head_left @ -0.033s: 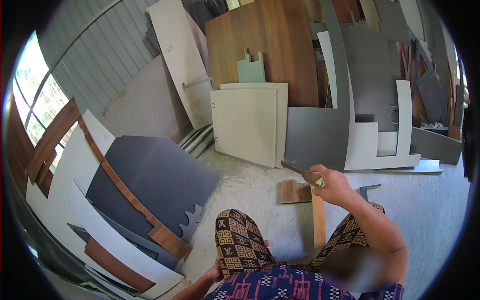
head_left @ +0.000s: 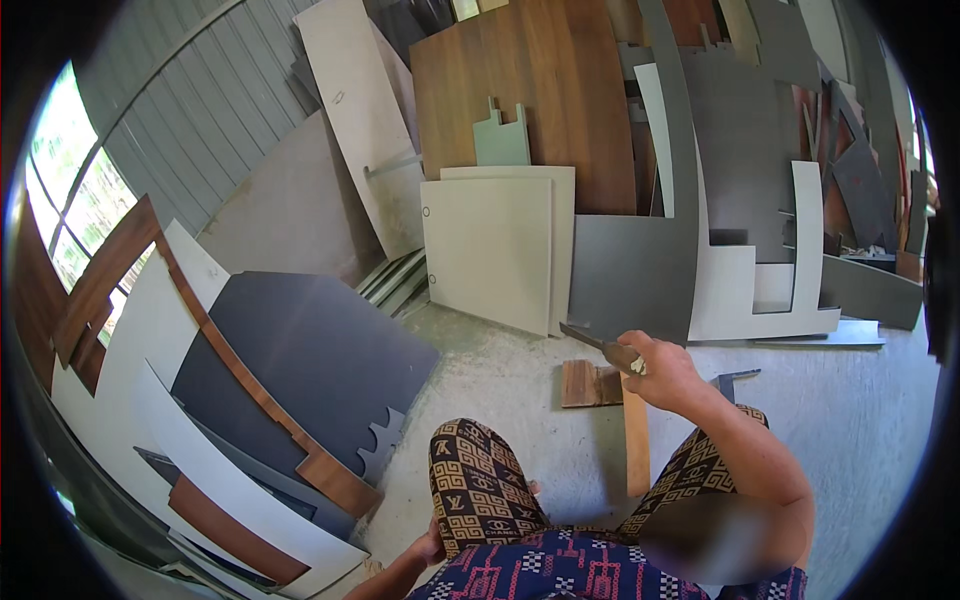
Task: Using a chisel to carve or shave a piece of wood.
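Note:
My right hand (head_left: 665, 372) is closed around the handle of a knife-like tool (head_left: 592, 339) with a dark, narrow blade pointing to the far left. Below that hand, a light wooden strip (head_left: 637, 455) runs toward me between my knees. A short brown wood-grain board piece (head_left: 588, 384) lies on the floor at the strip's far end. Just right of my right wrist is a dark L-shaped piece (head_left: 738, 377), partly hidden. My left hand (head_left: 433, 546) rests against the outside of my left thigh, its fingers mostly hidden by the patterned trousers.
Cream panels (head_left: 488, 255) and a large wood-grain board (head_left: 525, 85) lean ahead. Grey and white cut sheets (head_left: 720, 310) stand at the right. On the left are a dark grey panel (head_left: 300, 350), white sheets (head_left: 130, 390) and brown strips. The floor (head_left: 480, 365) is concrete.

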The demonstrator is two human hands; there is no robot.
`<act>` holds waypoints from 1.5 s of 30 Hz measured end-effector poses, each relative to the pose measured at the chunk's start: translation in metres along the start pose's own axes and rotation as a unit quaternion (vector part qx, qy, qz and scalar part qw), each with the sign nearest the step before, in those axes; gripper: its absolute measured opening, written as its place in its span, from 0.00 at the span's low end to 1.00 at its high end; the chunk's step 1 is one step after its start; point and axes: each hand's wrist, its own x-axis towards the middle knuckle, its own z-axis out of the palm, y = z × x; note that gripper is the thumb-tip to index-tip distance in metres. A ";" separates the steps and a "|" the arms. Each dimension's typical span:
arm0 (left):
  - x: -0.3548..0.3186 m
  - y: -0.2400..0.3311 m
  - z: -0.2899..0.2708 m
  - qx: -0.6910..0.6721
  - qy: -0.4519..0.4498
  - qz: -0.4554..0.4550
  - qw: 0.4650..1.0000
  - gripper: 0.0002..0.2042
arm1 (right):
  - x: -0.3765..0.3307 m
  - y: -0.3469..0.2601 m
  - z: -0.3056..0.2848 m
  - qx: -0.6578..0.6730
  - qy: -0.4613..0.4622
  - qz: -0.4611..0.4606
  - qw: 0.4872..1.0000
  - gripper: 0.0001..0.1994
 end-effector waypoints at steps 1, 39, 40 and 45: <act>-0.002 0.001 0.001 -0.002 -0.001 0.000 1.000 0.45 | 0.002 0.002 0.004 -0.014 0.006 -0.011 1.000 0.29; 0.014 -0.014 -0.010 -0.076 -0.003 0.026 0.997 0.43 | 0.002 0.015 0.013 -0.095 0.013 -0.049 0.994 0.22; 0.014 -0.018 -0.011 -0.079 -0.005 0.027 0.997 0.43 | 0.001 0.016 0.014 -0.101 0.000 -0.043 0.994 0.22; 0.012 -0.013 -0.022 -0.089 -0.003 0.034 0.996 0.42 | -0.003 0.020 0.009 -0.093 0.013 -0.048 0.994 0.22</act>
